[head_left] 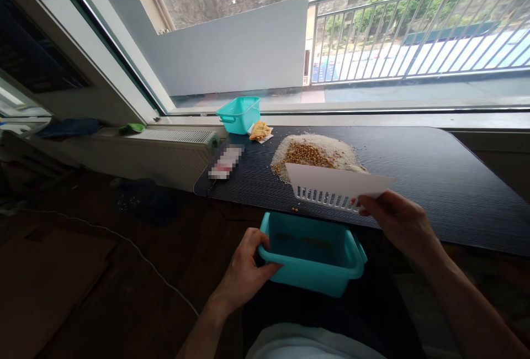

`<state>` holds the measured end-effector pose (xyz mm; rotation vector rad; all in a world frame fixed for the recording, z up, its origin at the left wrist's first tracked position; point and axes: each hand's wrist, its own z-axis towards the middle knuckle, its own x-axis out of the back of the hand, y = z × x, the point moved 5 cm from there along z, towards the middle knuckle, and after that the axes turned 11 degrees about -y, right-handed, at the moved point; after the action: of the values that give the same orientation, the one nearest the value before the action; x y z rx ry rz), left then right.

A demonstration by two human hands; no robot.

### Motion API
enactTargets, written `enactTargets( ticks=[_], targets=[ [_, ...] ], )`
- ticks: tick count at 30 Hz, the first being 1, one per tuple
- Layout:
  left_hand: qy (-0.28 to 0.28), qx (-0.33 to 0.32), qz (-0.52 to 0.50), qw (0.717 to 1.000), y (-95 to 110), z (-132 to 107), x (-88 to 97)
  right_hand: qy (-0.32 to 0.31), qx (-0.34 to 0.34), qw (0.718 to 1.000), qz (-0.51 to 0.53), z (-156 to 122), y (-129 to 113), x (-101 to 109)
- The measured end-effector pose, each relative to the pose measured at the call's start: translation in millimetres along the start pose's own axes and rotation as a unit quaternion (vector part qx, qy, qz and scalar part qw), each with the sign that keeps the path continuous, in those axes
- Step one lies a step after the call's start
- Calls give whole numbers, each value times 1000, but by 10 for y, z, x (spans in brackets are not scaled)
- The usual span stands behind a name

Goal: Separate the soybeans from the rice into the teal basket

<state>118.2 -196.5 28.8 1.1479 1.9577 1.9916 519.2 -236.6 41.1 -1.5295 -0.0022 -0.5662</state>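
My left hand (pixel 244 268) grips the left rim of a teal plastic tub (pixel 314 262) held below the front edge of the dark table (pixel 434 182). A few yellowish grains lie inside the tub. My right hand (pixel 397 221) pinches a white slotted scoop (pixel 335 188), which is tilted at the table's front edge above the tub. Just behind the scoop lies a pile of white rice mixed with yellow beans (pixel 314 154).
A second teal tub (pixel 240 113) stands at the table's back left by the window, with a yellow packet (pixel 260 130) next to it. A blurred small object (pixel 226 163) lies at the left end. A radiator (pixel 165 149) and a white cable (pixel 136 248) are to the left.
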Motion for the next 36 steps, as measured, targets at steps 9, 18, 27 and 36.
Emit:
enactTargets(
  ticks=[9,18,27,36],
  targets=[
    [11,-4,-10,1000,-25,-14,-3,-82,8,995,53,-120,-94,-274],
    [15,0,1,1000,-4,-4,-10,-11,0,998,63,-92,-98,-417],
    [7,0,7,1000,4,-2,-56,80,-21,996,-15,-153,29,-77],
    [-44,15,14,999,-74,9,-43,144,-51,988,-34,-258,264,413]
  ],
)
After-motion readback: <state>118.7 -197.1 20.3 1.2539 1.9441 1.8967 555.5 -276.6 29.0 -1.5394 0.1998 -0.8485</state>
